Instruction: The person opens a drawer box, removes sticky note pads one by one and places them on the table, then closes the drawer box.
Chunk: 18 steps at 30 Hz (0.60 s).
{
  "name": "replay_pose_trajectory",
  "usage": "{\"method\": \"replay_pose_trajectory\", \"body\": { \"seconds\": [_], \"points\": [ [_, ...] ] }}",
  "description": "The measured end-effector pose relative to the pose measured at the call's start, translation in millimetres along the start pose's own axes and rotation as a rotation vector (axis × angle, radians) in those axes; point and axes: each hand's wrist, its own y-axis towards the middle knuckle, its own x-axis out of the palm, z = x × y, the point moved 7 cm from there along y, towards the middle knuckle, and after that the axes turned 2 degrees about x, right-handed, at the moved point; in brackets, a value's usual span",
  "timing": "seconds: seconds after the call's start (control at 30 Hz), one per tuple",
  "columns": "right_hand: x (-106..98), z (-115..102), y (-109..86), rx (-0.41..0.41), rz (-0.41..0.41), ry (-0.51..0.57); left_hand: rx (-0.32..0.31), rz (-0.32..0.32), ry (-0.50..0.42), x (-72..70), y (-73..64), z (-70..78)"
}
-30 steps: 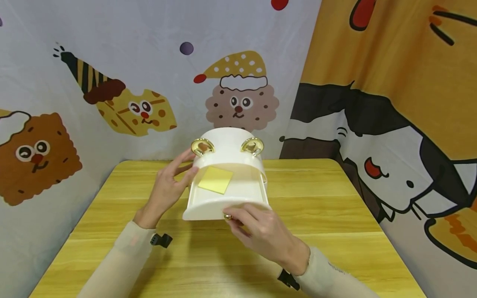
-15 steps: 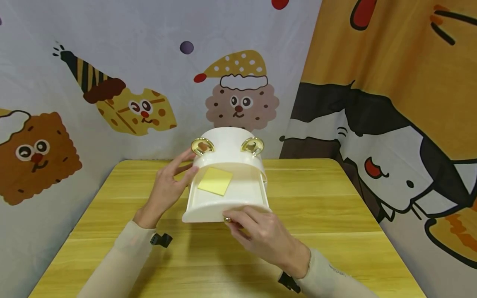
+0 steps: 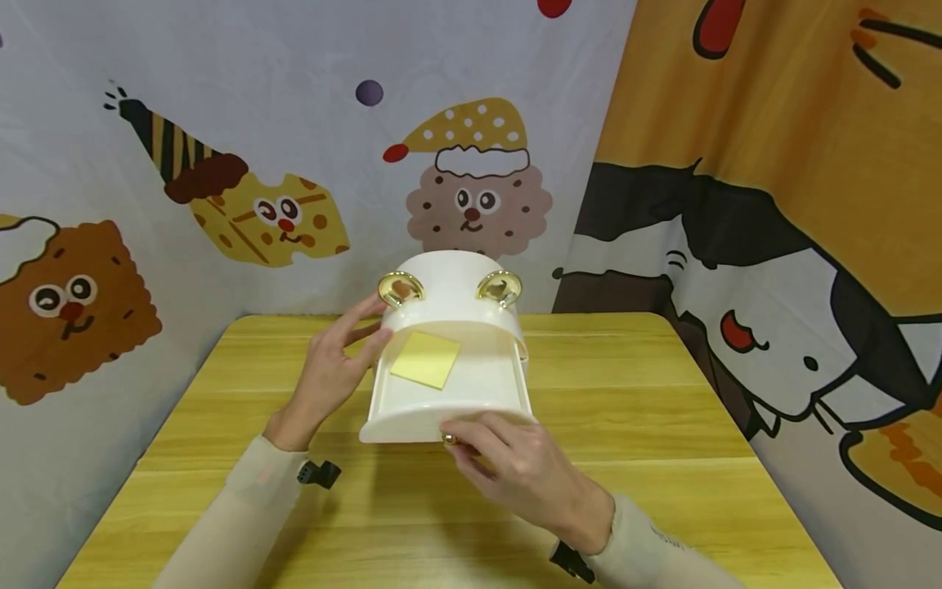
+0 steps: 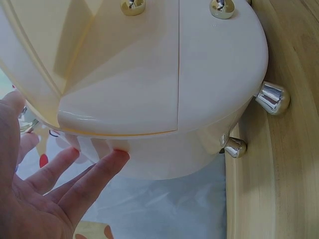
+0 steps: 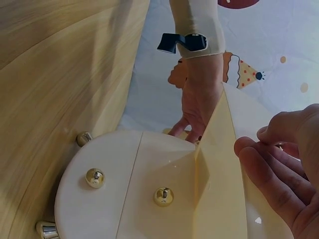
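Head view: right hand pinches the round golden knob of a glossy white drawer holding square yellow paper, left hand, fingers spread, touching the rounded white cabinet.

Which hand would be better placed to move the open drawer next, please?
Probably the right hand: it pinches the gold knob on the front of the open drawer, while the left hand only touches the side of the white box, perhaps better suited to steadying it.

Drawer (and knob) slightly further out
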Motion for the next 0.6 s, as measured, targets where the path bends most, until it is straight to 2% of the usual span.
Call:
{"method": "replay_pose_trajectory", "body": {
  "seconds": [0.6],
  "points": [
    [3.0, -3.9, -5.3, -0.008, -0.007, -0.046, -0.01, 0.001, -0.005, 0.4, 0.1, 3.1]
  ]
}}
